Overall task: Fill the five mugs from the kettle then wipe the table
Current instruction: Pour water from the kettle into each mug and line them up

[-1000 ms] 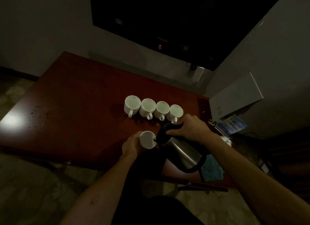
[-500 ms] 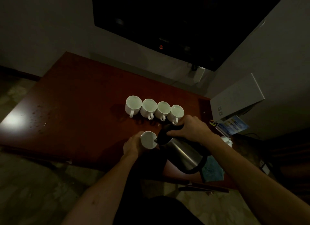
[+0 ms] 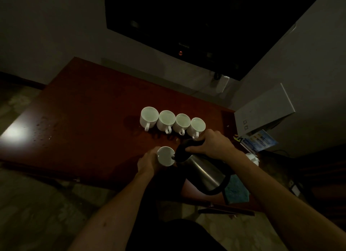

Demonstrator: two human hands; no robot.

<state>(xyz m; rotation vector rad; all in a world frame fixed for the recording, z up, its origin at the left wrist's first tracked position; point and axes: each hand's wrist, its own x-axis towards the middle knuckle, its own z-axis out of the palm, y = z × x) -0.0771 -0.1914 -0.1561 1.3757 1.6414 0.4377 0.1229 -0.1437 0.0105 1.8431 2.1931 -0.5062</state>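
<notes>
Several white mugs stand in a row (image 3: 173,121) on the dark red table (image 3: 84,108), handles toward me; liquid shows in them. A fifth white mug (image 3: 165,158) sits nearer the front edge. My left hand (image 3: 148,162) grips its left side. My right hand (image 3: 211,145) grips the black handle of a steel kettle (image 3: 203,172), which is tilted with its spout at the fifth mug's right rim. A teal cloth (image 3: 236,190) lies on the table behind the kettle, partly hidden.
Water drops and a wet patch (image 3: 133,122) mark the table left of the row. A dark screen (image 3: 206,26) hangs on the wall beyond. A white box (image 3: 262,110) and a blue leaflet (image 3: 259,140) sit at the right.
Both hands, the kettle and the fifth mug hold almost the same pose; the kettle stays tilted at the mug's rim. The view shifts only slightly.
</notes>
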